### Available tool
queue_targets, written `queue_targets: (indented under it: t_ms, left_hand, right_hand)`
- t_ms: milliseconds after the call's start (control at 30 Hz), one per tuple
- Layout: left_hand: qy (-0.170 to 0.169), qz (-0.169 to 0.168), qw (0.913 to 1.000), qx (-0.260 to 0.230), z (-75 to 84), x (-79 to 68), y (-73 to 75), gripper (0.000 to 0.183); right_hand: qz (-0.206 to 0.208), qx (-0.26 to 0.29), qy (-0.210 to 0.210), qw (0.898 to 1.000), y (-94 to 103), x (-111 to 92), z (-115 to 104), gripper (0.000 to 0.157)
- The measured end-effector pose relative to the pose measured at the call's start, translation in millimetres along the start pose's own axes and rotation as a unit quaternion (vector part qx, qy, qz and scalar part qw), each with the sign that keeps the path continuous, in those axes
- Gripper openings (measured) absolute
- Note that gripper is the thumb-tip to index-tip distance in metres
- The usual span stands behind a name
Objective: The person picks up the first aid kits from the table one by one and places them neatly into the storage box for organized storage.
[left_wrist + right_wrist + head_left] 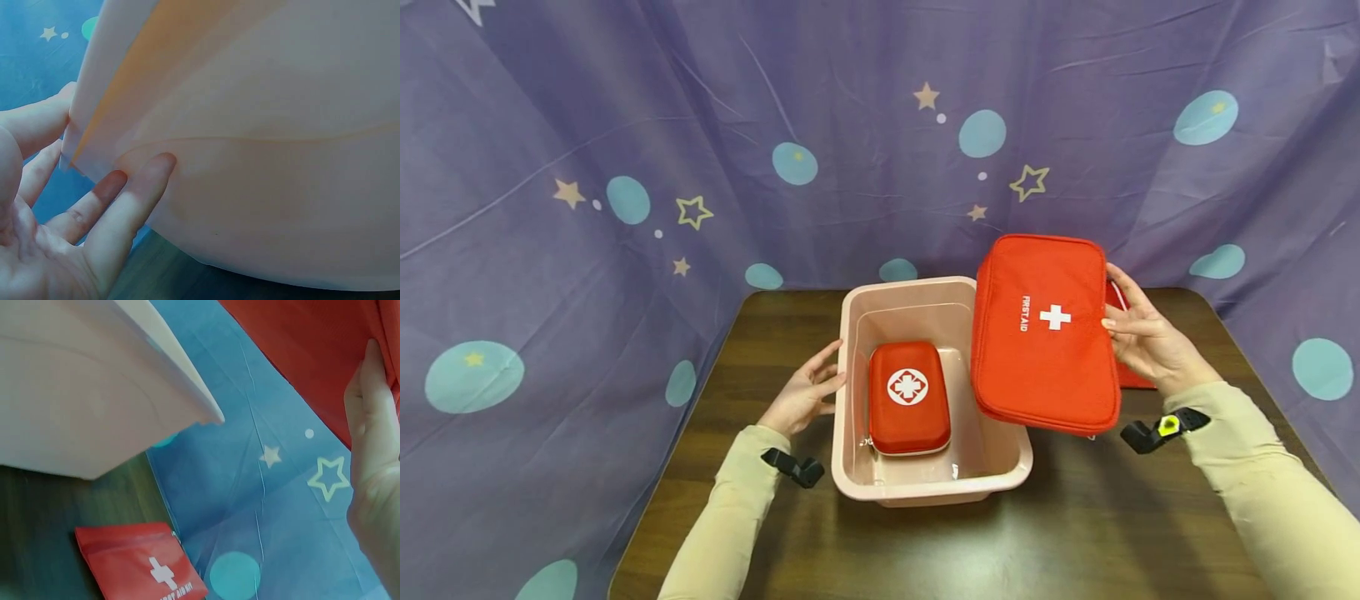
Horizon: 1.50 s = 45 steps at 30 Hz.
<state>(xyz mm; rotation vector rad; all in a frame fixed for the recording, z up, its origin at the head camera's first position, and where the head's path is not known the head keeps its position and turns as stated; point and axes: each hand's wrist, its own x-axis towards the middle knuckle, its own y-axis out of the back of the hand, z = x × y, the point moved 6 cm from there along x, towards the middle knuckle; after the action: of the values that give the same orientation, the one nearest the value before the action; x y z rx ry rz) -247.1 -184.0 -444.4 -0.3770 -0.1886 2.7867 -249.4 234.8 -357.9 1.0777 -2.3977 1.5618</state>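
My right hand grips the right edge of a red first aid bag, marked with a white cross and lettering. The bag is held up, tilted, over the right side of a pale pink plastic basin. Inside the basin, toward its left, lies a smaller red first aid case with a round white cross emblem. My left hand touches the basin's left side with fingers extended; in the left wrist view, its fingertips rest against the outer wall.
A flat red first aid pouch lies on the dark wooden table to the basin's right, mostly hidden behind the held bag in the head view. A purple curtain with stars and dots hangs behind and beside the table.
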Motion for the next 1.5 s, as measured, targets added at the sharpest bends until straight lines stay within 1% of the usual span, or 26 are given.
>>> queue_targets:
  t_ms: [67, 167, 200, 300, 400, 433, 533, 633, 867, 1133, 1267, 1500]
  left_hand:
    - [-0.007, -0.006, 1.0000, -0.002, -0.3, -0.1, -0.1, 0.068]
    - [-0.027, -0.022, 0.9994, 0.004, 0.4, -1.6, -0.4, 0.073]
    - [-0.038, -0.032, 0.9988, 0.001, 1.3, -2.6, -0.6, 0.073]
    - [-0.048, -0.042, 0.9980, 0.006, 1.4, -4.1, -0.9, 0.075]
    - [-0.036, -0.031, 0.9988, 0.007, 0.7, -4.0, -0.7, 0.074]
    - [-0.025, -0.020, 0.9994, 0.011, -0.2, -3.4, -0.4, 0.074]
    - [-0.008, -0.004, 0.9999, 0.010, -0.5, -2.5, -0.2, 0.070]
    - [-0.001, 0.002, 0.9999, 0.010, 0.1, -2.0, -0.3, 0.066]
    - [-0.006, 0.001, 0.9999, 0.011, 2.6, -2.5, -1.0, 0.066]
    - [0.000, 0.007, 0.9999, 0.009, 0.9, -2.1, -0.5, 0.066]
    - [0.001, 0.010, 0.9999, 0.007, 0.1, -3.0, -0.3, 0.066]
    - [-0.004, 0.007, 0.9999, 0.007, 1.4, -3.9, -1.2, 0.066]
  right_hand:
    - [0.007, -0.002, -0.003, 1.000, -0.7, 4.6, 4.1, 0.072]
    - [0.017, -0.015, -0.009, 1.000, -2.7, 12.1, 10.9, 0.073]
    - [0.020, -0.018, -0.011, 1.000, -3.2, 14.5, 13.2, 0.074]
    - [0.028, -0.028, -0.015, 0.999, -5.8, 22.0, 20.0, 0.074]
    - [0.034, -0.033, -0.020, 0.999, -7.4, 29.2, 26.6, 0.074]
    - [0.035, -0.036, -0.021, 0.998, -8.1, 31.9, 28.8, 0.075]
    - [0.038, -0.051, -0.026, 0.998, -9.0, 39.5, 35.0, 0.075]
    - [0.041, -0.066, -0.032, 0.996, -10.3, 46.6, 40.5, 0.075]
    - [0.057, -0.081, -0.045, 0.994, -13.5, 60.9, 52.1, 0.076]
    - [0.082, -0.103, -0.059, 0.990, -14.0, 72.0, 68.0, 0.075]
    - [0.095, -0.120, -0.073, 0.985, -11.9, 75.6, 77.9, 0.078]
    - [0.135, -0.151, -0.095, 0.975, -7.8, 79.6, 90.2, 0.080]
